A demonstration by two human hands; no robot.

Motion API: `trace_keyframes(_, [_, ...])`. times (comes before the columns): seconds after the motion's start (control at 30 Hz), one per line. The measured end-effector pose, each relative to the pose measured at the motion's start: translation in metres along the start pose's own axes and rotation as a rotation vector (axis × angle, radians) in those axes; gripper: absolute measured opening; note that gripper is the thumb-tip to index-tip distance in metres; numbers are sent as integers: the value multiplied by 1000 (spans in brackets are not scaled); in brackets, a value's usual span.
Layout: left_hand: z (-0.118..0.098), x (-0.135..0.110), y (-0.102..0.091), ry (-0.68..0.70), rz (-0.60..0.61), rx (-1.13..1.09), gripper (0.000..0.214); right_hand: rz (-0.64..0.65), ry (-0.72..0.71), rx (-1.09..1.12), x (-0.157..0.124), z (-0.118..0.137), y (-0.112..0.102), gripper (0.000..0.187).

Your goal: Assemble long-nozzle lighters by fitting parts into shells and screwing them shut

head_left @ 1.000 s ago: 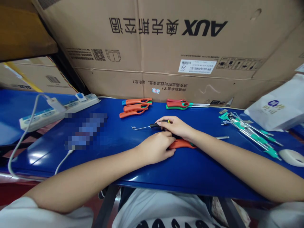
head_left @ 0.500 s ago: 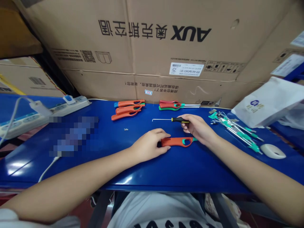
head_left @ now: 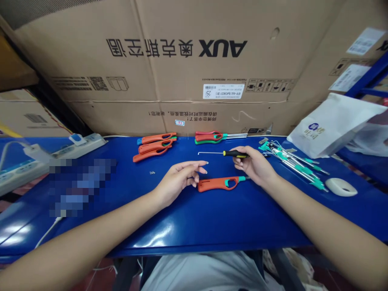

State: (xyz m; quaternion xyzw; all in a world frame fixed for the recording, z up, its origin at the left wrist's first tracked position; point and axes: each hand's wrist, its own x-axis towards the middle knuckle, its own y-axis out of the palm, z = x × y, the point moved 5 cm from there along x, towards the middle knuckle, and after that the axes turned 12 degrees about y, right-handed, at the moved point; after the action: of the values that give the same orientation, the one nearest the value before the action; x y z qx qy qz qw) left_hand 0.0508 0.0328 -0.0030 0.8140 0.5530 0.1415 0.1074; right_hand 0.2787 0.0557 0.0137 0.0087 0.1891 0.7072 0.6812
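In the head view my right hand grips the black-and-yellow handle of a screwdriver. Its thin shaft points left, and a tiny piece, perhaps a screw, shows at the tip. Below it an orange gas lighter with a green trigger lies flat on the table, its nozzle end partly hidden by my right hand. My left hand is open beside the lighter's butt end, fingers loosely bent and apart; whether a fingertip touches it I cannot tell. A few tiny screws lie to the left of that hand.
Several orange lighter handles lie at the back left, with lighters to their right. Green-and-metal lighter inserts and a white oval object are at right. A white bag, power strip and carton border the blue table.
My left hand has let go of the orange lighter and lifted slightly off its end. The right hand still holds the screwdriver above the lighter. The camera view has shifted a little.
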Motion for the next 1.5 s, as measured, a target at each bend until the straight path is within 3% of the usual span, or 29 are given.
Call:
trace_keyframes(0.7, [-4, 4, -9, 23, -151, 45, 37, 15, -73, -157, -6, 0, 4, 19])
trace_keyframes(0.97, [-5, 7, -19, 98, -165, 167, 36, 9, -75, -151, -5, -2, 5, 18])
trace_keyframes(1.13, [-10, 9, -24, 173, -185, 370, 36, -17, -111, -54, -6, 3, 1, 16])
trace_keyframes(1.3, [-16, 7, -18, 315, -44, 729, 29, -20, -139, -9, -8, 6, 0, 15])
trace_keyframes(1.5, [-21, 1, -7, 487, 180, 1021, 20, -66, -259, -105, -15, 10, 6, 31])
